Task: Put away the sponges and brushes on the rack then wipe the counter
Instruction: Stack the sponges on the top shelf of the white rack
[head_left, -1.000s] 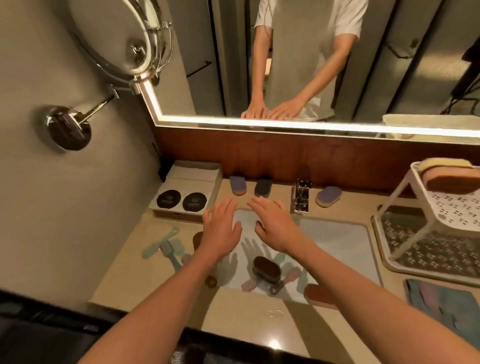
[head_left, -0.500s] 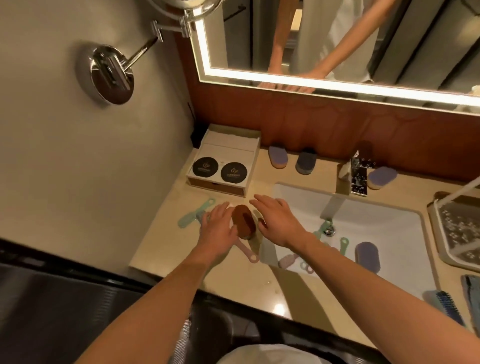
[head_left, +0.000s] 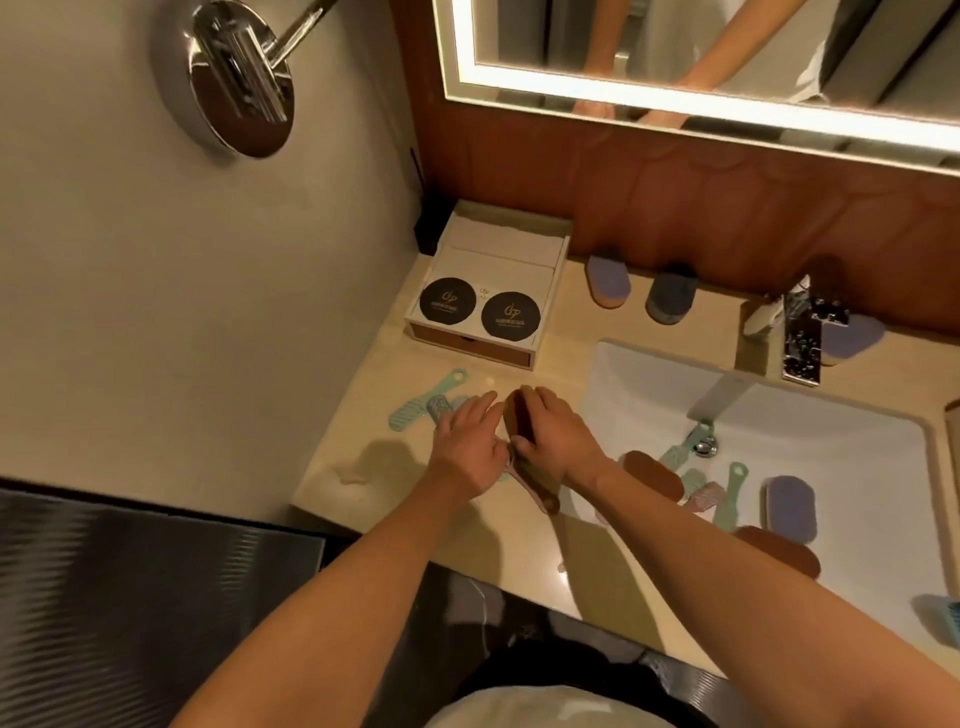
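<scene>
On the beige counter (head_left: 384, 467) left of the sink, my right hand (head_left: 558, 439) grips a brown sponge (head_left: 515, 418) standing on its edge. My left hand (head_left: 467, 449) lies beside it with straight fingers, touching the sponge's left side and covering part of a grey brush (head_left: 438, 410) and a teal brush (head_left: 423, 402). A pink brush (head_left: 537, 491) pokes out under my hands. In the sink (head_left: 649, 384) lie a brown sponge (head_left: 655, 475), a purple sponge (head_left: 789, 501), teal brushes (head_left: 730, 493) and a pink one (head_left: 705, 497). The rack is out of view.
A white box (head_left: 493, 260) with two black discs stands at the back left. Against the wooden back wall lie a purple sponge (head_left: 609, 280), a dark grey sponge (head_left: 671, 297) and another purple sponge (head_left: 854, 335) behind the faucet (head_left: 802, 335). A brown sponge (head_left: 784, 553) sits on the sink's front rim.
The view swung left and down, away from the rack. Both hands came together at the brown sponge left of the sink, and my right hand closed round it.
</scene>
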